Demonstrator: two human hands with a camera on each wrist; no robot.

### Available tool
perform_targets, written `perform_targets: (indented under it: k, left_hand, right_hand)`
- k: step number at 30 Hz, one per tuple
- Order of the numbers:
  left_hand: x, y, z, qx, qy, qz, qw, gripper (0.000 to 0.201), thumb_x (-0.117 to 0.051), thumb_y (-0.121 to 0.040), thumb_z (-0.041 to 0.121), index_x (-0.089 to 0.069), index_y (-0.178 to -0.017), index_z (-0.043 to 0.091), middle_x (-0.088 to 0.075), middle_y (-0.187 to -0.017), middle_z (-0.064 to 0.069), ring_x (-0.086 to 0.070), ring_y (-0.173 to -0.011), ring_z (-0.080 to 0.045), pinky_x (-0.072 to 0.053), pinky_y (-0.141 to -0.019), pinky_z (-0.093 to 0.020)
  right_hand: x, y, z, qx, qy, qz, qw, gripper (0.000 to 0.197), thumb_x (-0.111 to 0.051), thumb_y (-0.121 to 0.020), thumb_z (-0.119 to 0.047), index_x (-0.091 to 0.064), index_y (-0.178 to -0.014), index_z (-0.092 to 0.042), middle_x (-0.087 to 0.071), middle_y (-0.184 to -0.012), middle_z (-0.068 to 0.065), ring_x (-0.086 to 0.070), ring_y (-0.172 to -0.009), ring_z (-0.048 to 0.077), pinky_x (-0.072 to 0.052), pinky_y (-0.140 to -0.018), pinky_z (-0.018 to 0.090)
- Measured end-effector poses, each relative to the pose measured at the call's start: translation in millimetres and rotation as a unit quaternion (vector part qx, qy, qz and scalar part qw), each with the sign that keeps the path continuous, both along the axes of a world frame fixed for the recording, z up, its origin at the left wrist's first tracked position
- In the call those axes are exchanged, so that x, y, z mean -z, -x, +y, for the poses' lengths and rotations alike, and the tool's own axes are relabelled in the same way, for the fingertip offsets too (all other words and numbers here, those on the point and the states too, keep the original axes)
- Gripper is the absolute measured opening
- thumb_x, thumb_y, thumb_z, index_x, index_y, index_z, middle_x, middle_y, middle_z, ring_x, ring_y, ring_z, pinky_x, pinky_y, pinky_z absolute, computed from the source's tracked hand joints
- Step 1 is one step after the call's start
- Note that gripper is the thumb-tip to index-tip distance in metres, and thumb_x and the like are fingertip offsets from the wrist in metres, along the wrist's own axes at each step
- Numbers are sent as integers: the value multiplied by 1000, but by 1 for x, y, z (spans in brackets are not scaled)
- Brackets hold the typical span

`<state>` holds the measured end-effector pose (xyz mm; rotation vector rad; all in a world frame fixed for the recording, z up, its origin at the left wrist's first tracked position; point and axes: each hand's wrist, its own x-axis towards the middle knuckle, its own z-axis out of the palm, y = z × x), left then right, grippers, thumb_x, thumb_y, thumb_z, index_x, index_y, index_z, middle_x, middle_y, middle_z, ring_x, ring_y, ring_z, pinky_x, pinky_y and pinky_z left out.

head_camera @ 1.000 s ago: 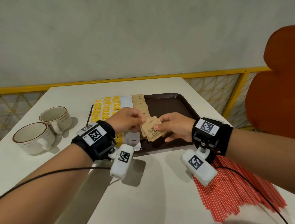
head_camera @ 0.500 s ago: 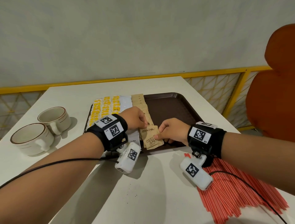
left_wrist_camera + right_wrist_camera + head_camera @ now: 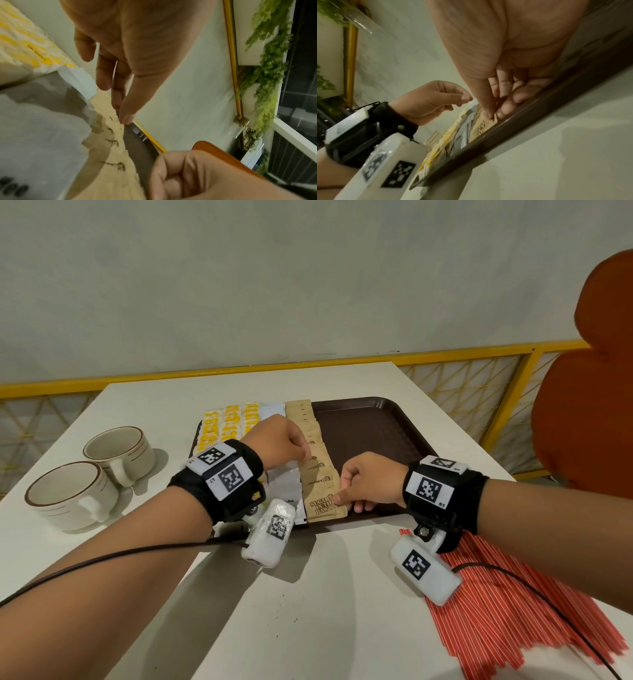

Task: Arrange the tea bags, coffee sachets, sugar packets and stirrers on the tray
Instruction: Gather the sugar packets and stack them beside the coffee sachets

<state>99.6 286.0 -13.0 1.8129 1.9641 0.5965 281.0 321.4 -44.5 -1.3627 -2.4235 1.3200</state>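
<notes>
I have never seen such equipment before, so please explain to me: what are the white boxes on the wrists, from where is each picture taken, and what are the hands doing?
No robot here: a person works with two bare hands. Each wrist wears a black strap with a small white camera; a third camera sits on the head. So one picture looks down from the head, and two look along each hand.

On the white table lies a brown tray with rows of yellow tea bags, white coffee sachets and brown sugar packets. Two cups stand left; red stirrers lie right, off the tray.

The right hand pinches the nearest sugar packet on the tray. The left hand pinches a packet further along the row.
</notes>
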Motion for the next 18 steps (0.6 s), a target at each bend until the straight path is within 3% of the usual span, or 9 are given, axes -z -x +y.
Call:
perform_targets:
  k: [5,8,11,15,18]
  left_hand:
    - [-2,11,-29,-55,-75,-124,988,12,-61,-89,10,-73,-87,13,-66,-85,11,-57,-78,1,-41,-68,-11]
    - [5,17,-55,-90,-91,-181,975,13,-59,-91,11,-71,-90,16,-69,-97,3,-61,-89,-8,-44,-74,-13]
    - [17,17,-78,-101,-76,-182,975,14,-58,-92,14,-71,-93,18,-69,-101,-1,-62,-98,-14,-44,-75,-14]
    - [28,10,-88,-119,-75,-202,969,17,-57,-92,10,-70,-90,21,-69,-101,-2,-62,-95,-18,-45,-68,-9]
    - [30,7,-86,-115,-68,-186,973,17,-57,-93,11,-71,-93,20,-67,-97,4,-62,-96,-18,-47,-70,-15]
  right_hand:
    - [-3,-4,2,6,-3,0,1000,21,-71,-85,-20,-55,-74,-12,-65,-64,1,-58,-51,8,-47,-48,18]
    - [-5,-7,7,49,-4,51,997,14,-71,-84,-11,-58,-78,-9,-64,-68,5,-61,-58,11,-55,-56,23]
    - [-3,-8,9,65,1,96,993,6,-68,-83,2,-63,-81,-2,-66,-75,13,-65,-66,18,-59,-69,28]
    - [3,-6,6,74,27,109,991,10,-67,-82,7,-64,-76,-2,-69,-82,17,-68,-69,20,-60,-70,27]
    - [5,-6,4,91,59,119,987,12,-66,-83,7,-64,-75,-1,-70,-87,20,-71,-78,25,-60,-76,31]
